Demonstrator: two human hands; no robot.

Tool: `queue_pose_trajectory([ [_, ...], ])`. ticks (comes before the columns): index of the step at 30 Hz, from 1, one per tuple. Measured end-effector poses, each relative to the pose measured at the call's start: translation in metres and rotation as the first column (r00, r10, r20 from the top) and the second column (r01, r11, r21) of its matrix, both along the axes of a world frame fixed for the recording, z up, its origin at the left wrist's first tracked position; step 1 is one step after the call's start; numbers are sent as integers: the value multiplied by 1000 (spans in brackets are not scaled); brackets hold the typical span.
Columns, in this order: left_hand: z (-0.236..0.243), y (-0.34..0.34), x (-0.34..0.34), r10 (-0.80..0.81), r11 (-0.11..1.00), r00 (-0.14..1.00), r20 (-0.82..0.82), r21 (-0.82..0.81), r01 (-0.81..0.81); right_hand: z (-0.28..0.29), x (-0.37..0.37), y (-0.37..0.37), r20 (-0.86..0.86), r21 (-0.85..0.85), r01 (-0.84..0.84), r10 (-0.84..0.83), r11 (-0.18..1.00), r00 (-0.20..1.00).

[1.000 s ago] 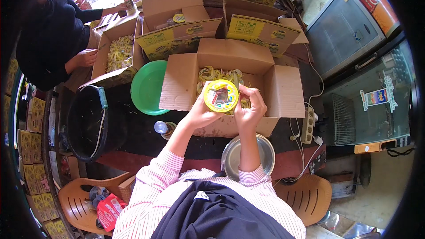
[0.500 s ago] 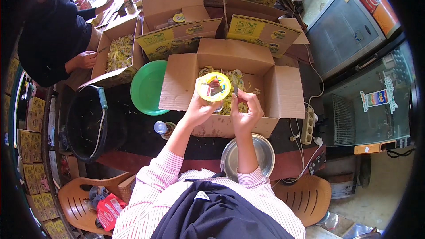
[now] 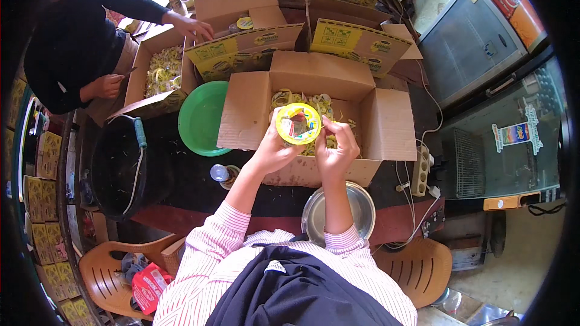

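My left hand (image 3: 273, 152) is closed round a plastic cup (image 3: 307, 134) with a yellow printed film lid, its top facing up. The middle of the lid is torn or cut open, leaving a ragged ring. At the cup's right edge my right hand (image 3: 337, 150) pinches a small dark blade (image 3: 322, 124), mostly hidden by the fingers. Both hands hover above an open cardboard box (image 3: 244, 115) that contains yellow strips of lid scrap (image 3: 281, 98).
A green basin (image 3: 202, 121) and a black bucket (image 3: 136, 169) stand left; a lidded jar (image 3: 220, 173) and steel bowl (image 3: 366, 205) are nearer. Behind are open cartons (image 3: 356, 42). A co-worker's hand (image 3: 192, 26) reaches over a box of scraps (image 3: 163, 72). Cables trail by a power strip (image 3: 421, 172).
The cup has shifted slightly right and down, its lid now showing a larger ring-shaped opening. My right hand stays at its edge. The co-worker's arm has swung right toward the rear carton.
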State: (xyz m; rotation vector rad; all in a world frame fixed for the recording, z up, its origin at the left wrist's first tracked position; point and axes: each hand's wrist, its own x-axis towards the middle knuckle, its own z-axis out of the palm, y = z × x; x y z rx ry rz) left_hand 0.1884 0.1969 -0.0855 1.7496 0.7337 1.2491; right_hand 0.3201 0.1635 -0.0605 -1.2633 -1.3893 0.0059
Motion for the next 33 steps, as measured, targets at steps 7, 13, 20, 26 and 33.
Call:
queue_pose_trajectory([
  [7, 1, -5, 5, -67, 986, 992, 103, -146, 81, -4, 8, 7, -46, -45, -28, 26, 999, 999],
  [13, -2, -1, 2, 13, 999, 1000, -8, -46, -14, -7, 10, 1, -122, -44, 17, -23, 999, 992],
  [20, -7, -2, 4, 72, 997, 997, -41, -33, -73, -10, -1, -8, -49, -30, 37, -38, 999, 998],
  [26, -1, -5, 6, 90, 996, 995, -51, -8, -90, -8, -3, -5, -8, -7, 63, -63, 998, 998],
  [33, -9, -7, 8, -9, 993, 999, 53, -119, 15, -6, 2, 7, -55, -2, -3, 3, 1000, 998],
])
